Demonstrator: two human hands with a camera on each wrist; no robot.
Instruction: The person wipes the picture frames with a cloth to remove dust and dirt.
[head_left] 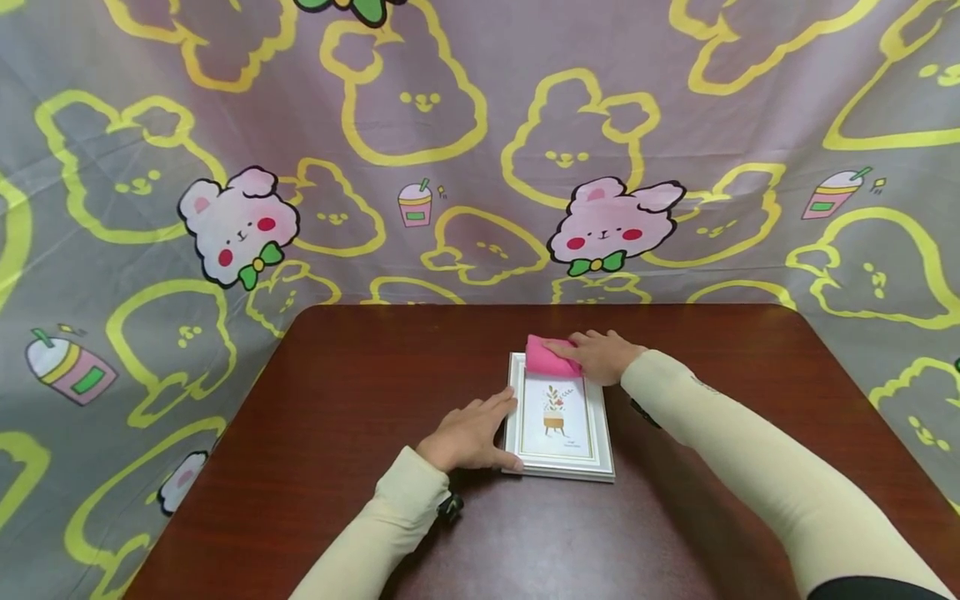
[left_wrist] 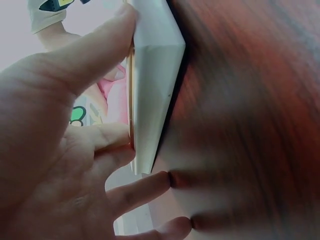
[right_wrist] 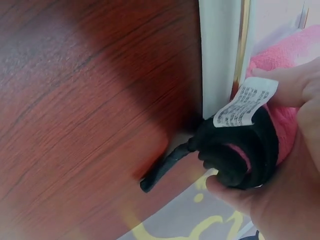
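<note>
Picture frame [head_left: 555, 421]: 1 high view, 2 close.

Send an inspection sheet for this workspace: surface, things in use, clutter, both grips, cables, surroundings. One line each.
Surface: wood-grained reddish-brown table, light glare toward the near side.
Job's things: white picture frame lying flat, plant picture up; pink cloth on its far end.
Clutter: nothing seen.
Left grip: bare hand resting against the frame's left side, thumb at the near left corner.
Right grip: bare hand holding the cloth on the frame.
Cables: black cord near the right grip, beside a white printed label; what it connects to can't be told.
Surroundings: cartoon-print curtain behind and at both sides; pale sleeves on both arms.
</note>
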